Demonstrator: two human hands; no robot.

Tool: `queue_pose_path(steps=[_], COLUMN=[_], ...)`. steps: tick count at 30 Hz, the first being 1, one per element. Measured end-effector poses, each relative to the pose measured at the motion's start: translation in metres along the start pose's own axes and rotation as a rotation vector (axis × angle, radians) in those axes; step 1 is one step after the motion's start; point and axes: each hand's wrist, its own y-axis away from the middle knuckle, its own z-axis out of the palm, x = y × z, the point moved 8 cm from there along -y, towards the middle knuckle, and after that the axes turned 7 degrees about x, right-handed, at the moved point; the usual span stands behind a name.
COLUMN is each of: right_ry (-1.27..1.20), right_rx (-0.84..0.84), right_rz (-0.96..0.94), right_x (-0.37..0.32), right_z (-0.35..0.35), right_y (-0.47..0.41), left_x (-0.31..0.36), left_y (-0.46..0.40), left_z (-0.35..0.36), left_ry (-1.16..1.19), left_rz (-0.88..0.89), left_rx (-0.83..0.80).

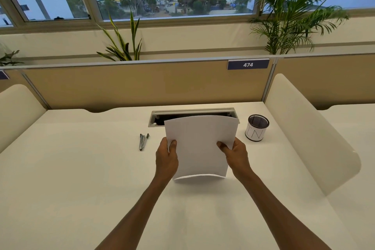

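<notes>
A stack of white paper sheets [199, 146] stands upright, slightly bowed, over the middle of the cream desk [81, 168], its lower edge near the desktop. My left hand [166, 160] grips its left edge, thumb on the front. My right hand [235, 155] grips the right edge the same way. A metal stapler [143, 141] lies flat on the desk, left of the paper and apart from both hands.
A black mesh cup labelled "IN" [257, 128] stands at the right rear. A cable tray slot [192, 116] opens in the desk behind the paper. Rounded side dividers [304, 128] flank the desk, and a partition numbered 474 [248, 64] closes the back.
</notes>
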Motion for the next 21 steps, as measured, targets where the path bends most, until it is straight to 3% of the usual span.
queue_pose_path(steps=[21], right_ry=[-0.030], right_rx=[-0.038], right_rz=[-0.003], right_x=[-0.0041], right_z=[0.0033], right_y=[0.0034], left_x=[-0.0060], left_y=[0.0066], left_z=[-0.0038], left_ry=[0.026], left_rz=[-0.046], left_rx=[-0.013])
